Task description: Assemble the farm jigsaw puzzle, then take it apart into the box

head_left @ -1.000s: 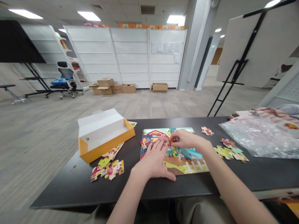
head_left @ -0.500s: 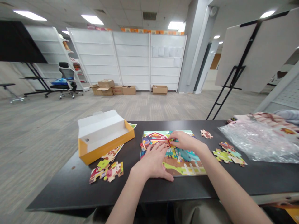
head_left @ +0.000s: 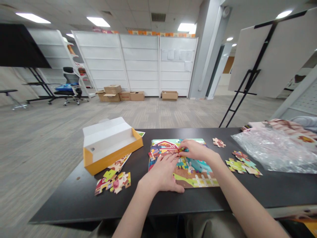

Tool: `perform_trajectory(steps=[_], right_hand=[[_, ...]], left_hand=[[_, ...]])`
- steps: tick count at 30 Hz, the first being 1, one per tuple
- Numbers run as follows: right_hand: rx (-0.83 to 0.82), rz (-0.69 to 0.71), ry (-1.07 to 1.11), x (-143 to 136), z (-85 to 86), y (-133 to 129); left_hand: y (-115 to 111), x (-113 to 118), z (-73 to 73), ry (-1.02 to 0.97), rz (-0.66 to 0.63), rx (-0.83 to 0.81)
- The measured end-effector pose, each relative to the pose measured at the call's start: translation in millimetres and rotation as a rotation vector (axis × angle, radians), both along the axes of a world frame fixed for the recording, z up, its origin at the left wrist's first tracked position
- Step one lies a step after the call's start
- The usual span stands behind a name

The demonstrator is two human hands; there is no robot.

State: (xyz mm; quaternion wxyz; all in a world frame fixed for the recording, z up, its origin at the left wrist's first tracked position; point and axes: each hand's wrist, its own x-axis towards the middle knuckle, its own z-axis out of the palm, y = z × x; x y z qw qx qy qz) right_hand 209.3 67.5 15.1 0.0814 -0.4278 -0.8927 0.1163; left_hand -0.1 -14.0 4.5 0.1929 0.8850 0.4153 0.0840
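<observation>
Right of the yellow box (head_left: pixel 116 156), the puzzle (head_left: pixel 195 181) lies partly beneath the left hand (head_left: pixel 160 173), fingers spread; can't tell whether the right hand (head_left: pixel 195 149) grips anything. One sideways push could pop it apart!

text: none legible; papers (head_left: pixel 177 55) on white panel (head_left: pixel 173 76): any writing too small to read

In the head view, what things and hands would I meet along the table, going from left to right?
Yellow box → left hand → right hand → brown-patched puzzle piece → clear plastic bag.
</observation>
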Motion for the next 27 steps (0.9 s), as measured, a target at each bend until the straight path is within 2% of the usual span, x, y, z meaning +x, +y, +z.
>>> perform_trajectory(steps=[3, 6, 10, 12, 15, 21, 27], right_hand=[[0.001, 0.001, 0.015, 1, -1.1, 0], [0.006, 0.011, 0.023, 0, -1.4, -1], [0.013, 0.008, 0.006, -1, -0.7, -1], [0.011, -0.002, -0.011, -1, -0.9, -1], [0.013, -0.010, -0.015, -1, -2.7, 0], [0.013, -0.016, -0.009, -1, -5.8, 2], [0.014, -0.019, -0.010, -1, -6.0, 2]], left_hand=[[0, -2, 0.9, -0.029, -0.015, -0.004], [6, -16, 5.2, -0.096, 0.011, 0.034], [17, -54, 9.3, -0.070, 0.275, 0.181], [20, -69, 7.9, -0.012, 0.335, 0.188], [20, -77, 2.7, 0.049, 0.345, 0.170], [23, -70, -8.9, 0.080, 0.386, 0.192], [25, -80, -13.9, 0.021, 0.295, 0.206]])
